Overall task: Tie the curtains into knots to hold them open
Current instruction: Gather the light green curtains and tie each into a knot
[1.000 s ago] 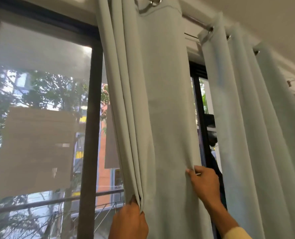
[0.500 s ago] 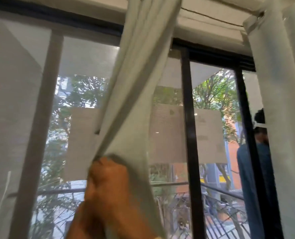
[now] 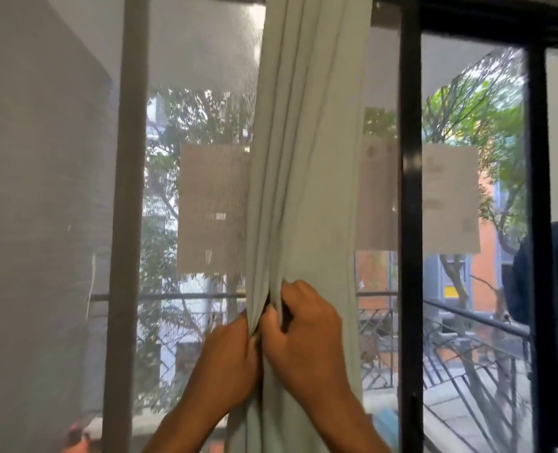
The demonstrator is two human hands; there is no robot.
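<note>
A pale grey-green curtain (image 3: 307,158) hangs bunched into a narrow column down the middle of the window. My left hand (image 3: 228,358) grips the gathered folds from the left at about waist height of the pane. Right beside it, my right hand (image 3: 303,338) clutches the folds from the right, fingers curled into the cloth. The two hands touch each other around the bundle. The curtain's top and bottom ends lie outside the frame.
Behind the curtain stands a window with a grey frame post (image 3: 125,223) on the left and a black one (image 3: 409,223) on the right. Paper sheets (image 3: 449,197) stick to the glass. A dark blue cloth (image 3: 552,322) hangs at the right edge. A balcony railing (image 3: 467,315) runs outside.
The curtain, spread wide a second ago, is now gathered into one tight bundle. My right hand has come across from the curtain's right edge to meet my left hand.
</note>
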